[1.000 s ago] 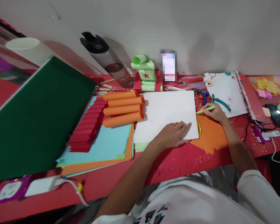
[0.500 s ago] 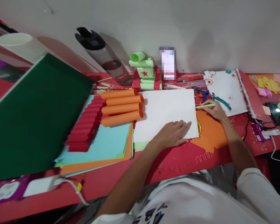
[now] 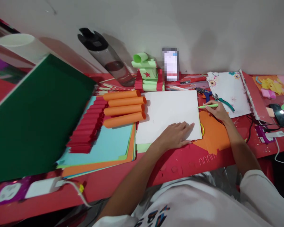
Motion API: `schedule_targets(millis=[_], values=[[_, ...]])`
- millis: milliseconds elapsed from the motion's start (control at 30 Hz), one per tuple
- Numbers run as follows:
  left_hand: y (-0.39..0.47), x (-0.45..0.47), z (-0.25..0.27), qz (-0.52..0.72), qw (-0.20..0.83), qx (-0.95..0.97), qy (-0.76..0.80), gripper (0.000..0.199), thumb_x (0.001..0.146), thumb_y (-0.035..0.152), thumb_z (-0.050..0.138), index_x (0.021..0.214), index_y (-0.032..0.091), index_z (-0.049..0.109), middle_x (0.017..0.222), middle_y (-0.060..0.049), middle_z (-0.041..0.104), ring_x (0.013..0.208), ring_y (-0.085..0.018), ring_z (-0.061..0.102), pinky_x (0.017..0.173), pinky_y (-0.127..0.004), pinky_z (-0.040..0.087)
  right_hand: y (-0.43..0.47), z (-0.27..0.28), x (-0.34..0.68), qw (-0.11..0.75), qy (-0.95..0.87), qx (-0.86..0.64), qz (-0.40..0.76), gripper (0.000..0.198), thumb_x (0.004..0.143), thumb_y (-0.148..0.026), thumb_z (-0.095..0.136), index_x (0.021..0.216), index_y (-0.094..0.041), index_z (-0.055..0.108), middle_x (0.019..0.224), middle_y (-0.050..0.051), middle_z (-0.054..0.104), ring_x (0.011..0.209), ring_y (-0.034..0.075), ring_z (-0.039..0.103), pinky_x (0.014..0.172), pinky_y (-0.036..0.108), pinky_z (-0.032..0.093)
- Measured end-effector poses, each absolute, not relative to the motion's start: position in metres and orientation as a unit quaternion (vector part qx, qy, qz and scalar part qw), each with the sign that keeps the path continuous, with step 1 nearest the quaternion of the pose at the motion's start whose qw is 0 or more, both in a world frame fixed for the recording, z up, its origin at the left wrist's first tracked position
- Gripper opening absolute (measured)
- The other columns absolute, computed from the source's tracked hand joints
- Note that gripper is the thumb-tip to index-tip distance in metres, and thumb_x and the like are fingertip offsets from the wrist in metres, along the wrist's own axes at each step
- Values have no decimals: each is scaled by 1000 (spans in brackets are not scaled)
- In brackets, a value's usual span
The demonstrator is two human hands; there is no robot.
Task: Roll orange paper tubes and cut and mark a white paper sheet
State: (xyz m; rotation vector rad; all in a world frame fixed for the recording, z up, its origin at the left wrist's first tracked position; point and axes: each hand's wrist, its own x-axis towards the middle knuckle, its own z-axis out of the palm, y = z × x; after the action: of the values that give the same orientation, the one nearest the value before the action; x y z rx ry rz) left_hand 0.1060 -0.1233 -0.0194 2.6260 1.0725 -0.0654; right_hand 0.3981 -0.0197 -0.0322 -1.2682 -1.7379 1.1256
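A white sheet (image 3: 167, 110) lies flat in front of me, with a strip of pale green paper showing under its near edge. My left hand (image 3: 176, 135) rests on the sheet's near right part, fingers stretched out. At the sheet's right edge, my right hand (image 3: 216, 110) is closed around a light green pen (image 3: 208, 106), whose tip is by that edge. Beneath my right forearm lies orange paper (image 3: 211, 130). Yellow scissor handles (image 3: 202, 129) peek out from under the sheet.
Orange paper rolls (image 3: 125, 110) and pleated red paper (image 3: 87, 129) lie on coloured sheets at left. A bottle (image 3: 111, 60), a green paper model (image 3: 148, 74) and a phone (image 3: 170, 64) stand at the back. Pliers (image 3: 224, 102) and a glue gun (image 3: 204, 93) are at right.
My right hand has shifted slightly away from me along the sheet's right edge with the pen. The left hand stays in place.
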Motion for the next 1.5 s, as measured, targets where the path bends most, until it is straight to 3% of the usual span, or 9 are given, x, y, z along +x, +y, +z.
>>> schedule_targets(millis=[667, 1100, 1500], values=[[-124, 105, -23, -5, 135, 920, 368, 81, 105, 73, 33, 164, 18, 31, 134, -17, 63, 109, -31, 65, 94, -42, 51, -13, -39, 395, 373, -661, -488, 432, 42, 87, -61, 77, 95, -20, 73, 79, 5, 78, 53, 13, 63, 50, 25, 52], [-124, 107, -22, -19, 147, 914, 377, 84, 105, 75, 30, 166, 18, 29, 136, -18, 62, 111, -32, 65, 95, -44, 52, -8, -42, 397, 394, -648, -474, 447, 41, 88, -59, 77, 101, -21, 71, 73, 1, 72, 51, 11, 61, 47, 24, 51], [-125, 106, -23, -20, 138, 912, 387, 80, 105, 71, 40, 166, 19, 30, 137, -17, 63, 112, -31, 66, 95, -42, 52, -4, -23, 388, 343, -686, -464, 444, 33, 84, -52, 77, 83, -20, 68, 67, 3, 72, 54, 15, 63, 51, 26, 51]])
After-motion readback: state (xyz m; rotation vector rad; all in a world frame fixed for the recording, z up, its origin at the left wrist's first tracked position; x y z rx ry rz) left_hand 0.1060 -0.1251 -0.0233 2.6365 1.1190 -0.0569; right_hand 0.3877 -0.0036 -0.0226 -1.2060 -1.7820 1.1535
